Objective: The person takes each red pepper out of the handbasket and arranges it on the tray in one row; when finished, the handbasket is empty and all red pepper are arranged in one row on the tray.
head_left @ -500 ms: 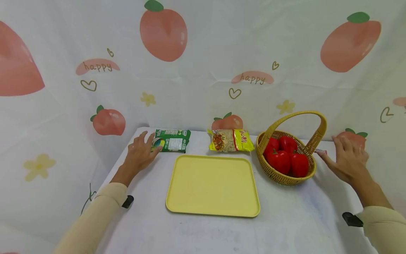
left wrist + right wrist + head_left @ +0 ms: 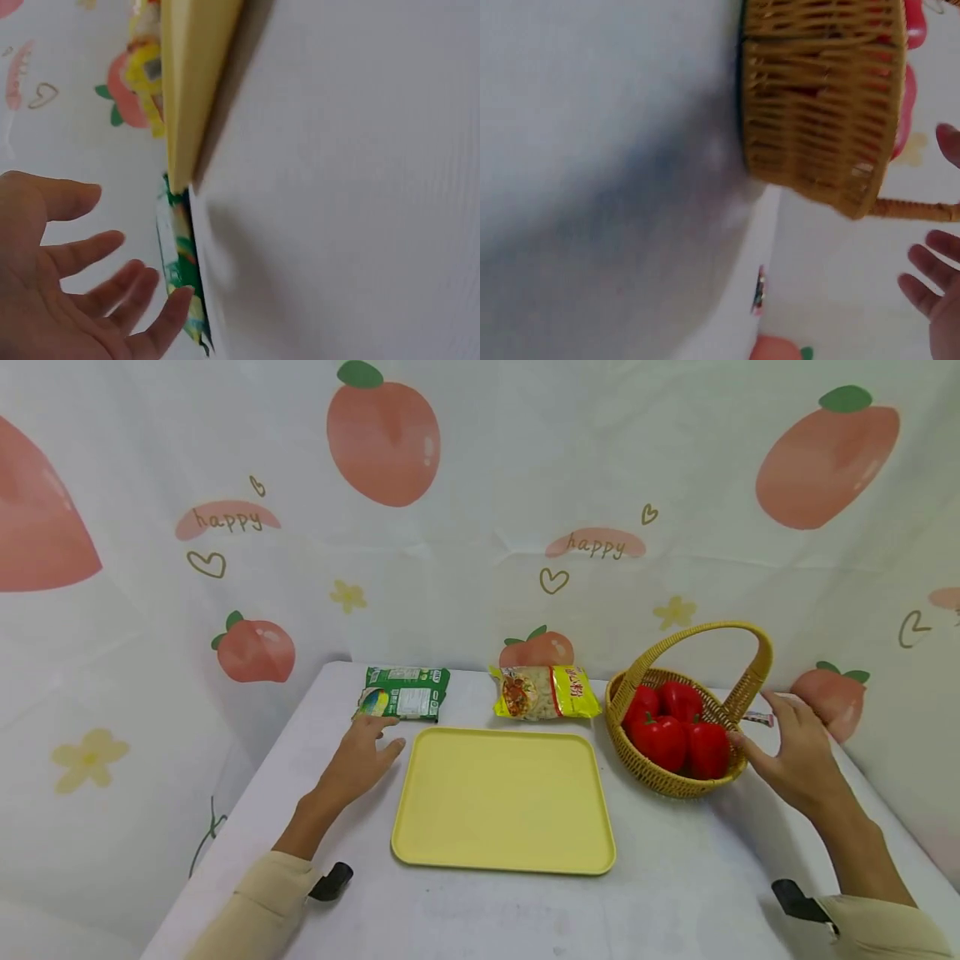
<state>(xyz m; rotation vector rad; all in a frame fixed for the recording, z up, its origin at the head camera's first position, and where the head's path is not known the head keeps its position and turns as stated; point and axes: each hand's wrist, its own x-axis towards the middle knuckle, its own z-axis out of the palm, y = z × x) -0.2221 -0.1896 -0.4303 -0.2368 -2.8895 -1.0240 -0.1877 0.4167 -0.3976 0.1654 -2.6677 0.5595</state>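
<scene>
My left hand [image 2: 360, 764] hovers with spread, relaxed fingers between a green snack packet [image 2: 408, 702] and the left edge of a yellow tray [image 2: 502, 802]. It holds nothing; in the left wrist view the green packet [image 2: 180, 262] lies beyond the fingers. On the right, my right hand [image 2: 802, 768] reaches beside a wicker basket [image 2: 663, 781] of several red bell peppers [image 2: 660, 742]. Its thumb is close to the basket's right rim; whether it touches is hard to tell. In the right wrist view the fingers [image 2: 930, 266] are apart from the basket handle [image 2: 915, 210].
Behind the tray lies a yellow noodle packet [image 2: 543, 692] with a clear window. A small narrow packet [image 2: 757, 718] rests behind the basket, near my right hand. The white table [image 2: 480, 910] backs onto a curtain [image 2: 480, 485] printed with peaches.
My left hand has moved right and nearer, away from the green packet toward the tray. My right hand has moved left, closer to the basket. The packets, tray and basket stay put.
</scene>
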